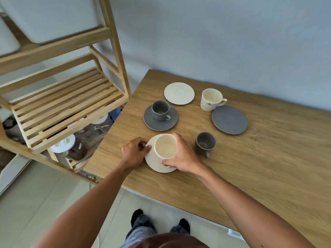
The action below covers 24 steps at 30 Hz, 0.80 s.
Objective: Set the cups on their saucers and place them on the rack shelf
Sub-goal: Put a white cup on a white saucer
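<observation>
Cream cup (165,146) over cream saucer (154,161), near edge of wood table (259,158), both hands on.
Right hand (182,156) grip closed around the cup's side; cup's handle hidden, and whether the cup sits on the saucer or hangs just above it cannot be told. Left hand (136,152) grip pinching the saucer's left rim. Cup interior pale, empty. Just right: loose grey cup (205,144), upright. Behind: grey cup on grey saucer (160,115), bare cream saucer (179,93), second cream cup (211,99) with a small dark mark too small to read, bare grey saucer (229,119). Slatted wooden rack shelf (66,106) left of table, empty; lidded glass jars (71,147) below it, partly hidden by slats.
</observation>
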### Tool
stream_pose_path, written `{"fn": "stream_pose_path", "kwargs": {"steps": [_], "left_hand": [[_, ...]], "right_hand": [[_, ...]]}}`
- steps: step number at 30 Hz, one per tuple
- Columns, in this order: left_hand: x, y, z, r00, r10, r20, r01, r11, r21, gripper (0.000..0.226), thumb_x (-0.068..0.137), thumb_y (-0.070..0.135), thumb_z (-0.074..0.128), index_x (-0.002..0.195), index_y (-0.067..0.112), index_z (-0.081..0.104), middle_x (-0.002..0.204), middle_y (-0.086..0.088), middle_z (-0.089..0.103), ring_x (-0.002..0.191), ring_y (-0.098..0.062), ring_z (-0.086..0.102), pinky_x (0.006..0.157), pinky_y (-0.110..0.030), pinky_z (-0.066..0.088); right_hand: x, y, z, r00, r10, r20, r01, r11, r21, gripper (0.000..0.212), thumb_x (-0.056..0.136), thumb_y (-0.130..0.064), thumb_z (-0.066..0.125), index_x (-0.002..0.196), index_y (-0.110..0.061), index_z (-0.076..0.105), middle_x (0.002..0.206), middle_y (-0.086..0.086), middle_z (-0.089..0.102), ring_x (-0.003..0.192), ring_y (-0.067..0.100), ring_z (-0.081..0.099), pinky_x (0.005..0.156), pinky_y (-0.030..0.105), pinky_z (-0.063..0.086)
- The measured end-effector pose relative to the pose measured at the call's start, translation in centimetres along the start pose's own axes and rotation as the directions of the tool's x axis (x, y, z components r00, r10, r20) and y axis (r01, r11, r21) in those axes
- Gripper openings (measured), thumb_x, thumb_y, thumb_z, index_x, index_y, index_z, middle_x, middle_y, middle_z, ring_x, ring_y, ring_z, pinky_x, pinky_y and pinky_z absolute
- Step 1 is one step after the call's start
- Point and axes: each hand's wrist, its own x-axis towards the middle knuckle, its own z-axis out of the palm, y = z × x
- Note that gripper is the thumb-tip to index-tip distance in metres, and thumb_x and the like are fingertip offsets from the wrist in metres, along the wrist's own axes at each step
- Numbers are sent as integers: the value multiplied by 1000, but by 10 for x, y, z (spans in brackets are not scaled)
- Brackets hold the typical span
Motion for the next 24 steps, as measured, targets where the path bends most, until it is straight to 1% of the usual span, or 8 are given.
{"fn": "stream_pose_path", "kwargs": {"steps": [4, 8, 11, 13, 16, 20, 22, 24], "left_hand": [[-1, 0, -1, 1000, 7, 3, -7, 1000, 11, 17, 83, 39, 70, 99, 34, 67, 86, 19, 65, 83, 0, 58, 96, -51, 46], [-4, 3, -2, 1000, 19, 7, -19, 1000, 15, 14, 84, 37, 70, 97, 35, 66, 85, 20, 65, 82, 0, 59, 95, -48, 46], [-5, 5, -7, 999, 13, 34, -12, 999, -44, 13, 85, 30, 71, 98, 29, 69, 86, 14, 67, 80, -4, 59, 86, -39, 51], [-3, 8, -13, 999, -7, 52, 13, 993, -121, 13, 87, 26, 71, 99, 23, 69, 88, 7, 68, 81, -9, 60, 74, -29, 51], [4, 18, -30, 999, -10, 49, 17, 987, -161, 16, 90, 27, 68, 105, 21, 65, 94, 2, 66, 85, -12, 60, 63, -17, 47], [23, 45, -54, 991, 135, -8, -135, 987, -87, 20, 92, 31, 65, 110, 24, 63, 95, 7, 64, 90, -11, 61, 70, -20, 47], [35, 67, -62, 978, 208, -6, -208, 977, -49, 20, 92, 34, 63, 111, 27, 62, 95, 11, 63, 90, -8, 60, 73, -22, 49], [45, 87, -65, 963, 271, 11, -270, 962, -44, 17, 92, 35, 63, 109, 31, 61, 95, 14, 63, 89, -5, 60, 72, -20, 48]], "right_hand": [[2, -1, 5, 1000, -5, 28, 4, 999, 33, 94, 58, -41, 88, 136, -30, 36, 130, -7, 50, 117, 14, 49, 91, 33, 48], [2, -3, 5, 999, -12, 53, 9, 999, 47, 101, 60, -47, 89, 142, -31, 30, 141, -5, 44, 128, 16, 45, 98, 32, 43], [0, -6, -1, 995, -5, 101, -2, 997, 75, 123, 62, -58, 86, 155, -27, 10, 160, -3, 25, 144, 18, 28, 111, 37, 32], [-3, -9, -7, 996, -19, 91, 10, 996, 94, 126, 63, -60, 84, 157, -27, 7, 162, -3, 20, 146, 16, 25, 113, 38, 29], [-7, -11, -24, 999, -52, 17, 50, 993, 111, 121, 63, -64, 82, 156, -29, 12, 162, -6, 23, 146, 13, 26, 115, 36, 28], [-10, -2, -55, 984, -94, -153, 109, 990, 92, 108, 65, -66, 78, 152, -30, 25, 157, -7, 34, 143, 10, 34, 116, 41, 35], [-13, 6, -71, 962, -104, -253, 126, 990, 69, 104, 66, -67, 77, 150, -29, 30, 154, -8, 38, 141, 8, 36, 115, 38, 36], [-16, 14, -84, 951, -86, -297, 103, 994, 42, 104, 65, -66, 79, 150, -29, 31, 154, -8, 38, 141, 9, 35, 115, 33, 34]]}}
